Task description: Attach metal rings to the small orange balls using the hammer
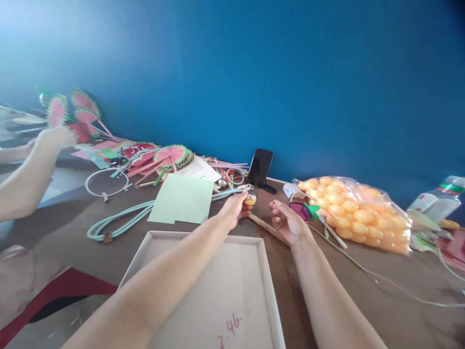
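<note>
My left hand is closed on a small shiny gold ball, which looks like a round bell. Beside it, my right hand has its thumb and fingers pinched together; whatever they hold, if anything, is too small to make out. Between the hands a thin wooden stick lies on the table. A purple piece with green leaves is just behind my right fingers. Below my forearms sits a shallow white box lid with pink handwritten figures. A pale green paper sheet lies left of my left hand.
A phone leans on the blue wall. At right are a clear bag of orange balls, a white cable and a bottle. Watermelon paper fans and light-blue tubing lie left, near another person's arm.
</note>
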Motion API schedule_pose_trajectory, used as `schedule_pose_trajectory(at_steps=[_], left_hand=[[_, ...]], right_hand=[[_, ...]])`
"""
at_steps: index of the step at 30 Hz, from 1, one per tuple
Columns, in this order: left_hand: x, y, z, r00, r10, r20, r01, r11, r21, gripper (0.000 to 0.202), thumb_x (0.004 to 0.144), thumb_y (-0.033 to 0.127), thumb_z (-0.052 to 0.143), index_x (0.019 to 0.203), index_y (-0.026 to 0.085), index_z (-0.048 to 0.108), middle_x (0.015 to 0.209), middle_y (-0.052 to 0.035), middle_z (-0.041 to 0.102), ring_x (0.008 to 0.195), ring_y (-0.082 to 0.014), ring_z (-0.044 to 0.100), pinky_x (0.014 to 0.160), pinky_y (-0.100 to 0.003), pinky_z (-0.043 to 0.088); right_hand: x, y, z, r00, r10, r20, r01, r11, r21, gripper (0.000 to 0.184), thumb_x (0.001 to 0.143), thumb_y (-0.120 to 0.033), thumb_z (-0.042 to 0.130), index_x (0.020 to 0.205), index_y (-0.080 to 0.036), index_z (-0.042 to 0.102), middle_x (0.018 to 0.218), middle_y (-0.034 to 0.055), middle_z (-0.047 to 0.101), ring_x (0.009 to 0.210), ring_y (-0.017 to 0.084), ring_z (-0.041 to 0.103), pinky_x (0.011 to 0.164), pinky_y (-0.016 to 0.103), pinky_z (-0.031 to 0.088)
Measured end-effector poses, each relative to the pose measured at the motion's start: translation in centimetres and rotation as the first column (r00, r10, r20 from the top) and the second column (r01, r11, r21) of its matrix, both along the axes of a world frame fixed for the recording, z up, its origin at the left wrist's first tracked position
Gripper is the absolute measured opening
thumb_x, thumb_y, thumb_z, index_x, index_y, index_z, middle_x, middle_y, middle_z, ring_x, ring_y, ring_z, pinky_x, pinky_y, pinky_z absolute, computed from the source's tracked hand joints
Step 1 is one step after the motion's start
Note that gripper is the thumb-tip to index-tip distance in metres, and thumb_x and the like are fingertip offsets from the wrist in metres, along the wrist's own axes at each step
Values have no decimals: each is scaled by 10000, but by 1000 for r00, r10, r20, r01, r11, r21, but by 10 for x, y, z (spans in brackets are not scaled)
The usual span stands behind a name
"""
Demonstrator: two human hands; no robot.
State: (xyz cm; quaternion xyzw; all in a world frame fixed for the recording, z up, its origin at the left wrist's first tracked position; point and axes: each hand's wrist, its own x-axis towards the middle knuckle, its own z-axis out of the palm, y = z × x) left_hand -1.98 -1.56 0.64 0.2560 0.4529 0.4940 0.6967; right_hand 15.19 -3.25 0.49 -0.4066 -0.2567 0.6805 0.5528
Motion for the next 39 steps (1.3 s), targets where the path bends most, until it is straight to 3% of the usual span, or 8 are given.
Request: schedule_pose_trajectory(at_steps=[7,14,23,32,39], left_hand=[[0,0,2,1000,2,28,-1,1000,-9,202,864,333,498,830,137,534,810,-49,615,557,-81,554,537,-220,466],[0,-2,4,995,-29,93,28,1000,13,185,861,293,524,832,119,579,754,-46,607,572,-92,583,554,-224,501],[-1,-7,8,978,-129,163,110,986,124,155,823,262,606,836,110,629,817,-71,663,682,-104,639,672,-227,535],[-1,-6,3,984,-174,38,169,980,103,326,762,416,662,887,116,637,819,-87,668,680,-129,649,646,-246,530],[-1,-8,4,984,-175,31,171,979,109,330,738,419,687,868,120,632,796,-71,654,634,-95,616,611,-212,511]], right_hand=[[-5,-2,0,994,-59,95,57,998,22,251,575,-218,810,751,-184,635,715,-35,660,509,37,543,399,115,435],[-10,-6,4,973,-132,191,106,984,141,297,585,-253,804,826,-222,634,701,-32,673,508,58,554,402,132,427],[-21,-13,6,973,20,229,-65,979,194,265,619,-260,802,846,-207,675,820,-5,697,571,51,563,438,125,464],[-28,-17,7,978,35,207,-70,983,168,286,575,-300,830,776,-206,649,688,-42,628,558,46,533,445,125,459],[-27,-15,3,976,41,216,-83,979,187,270,605,-305,812,791,-203,646,698,-38,630,535,44,496,419,123,424]])
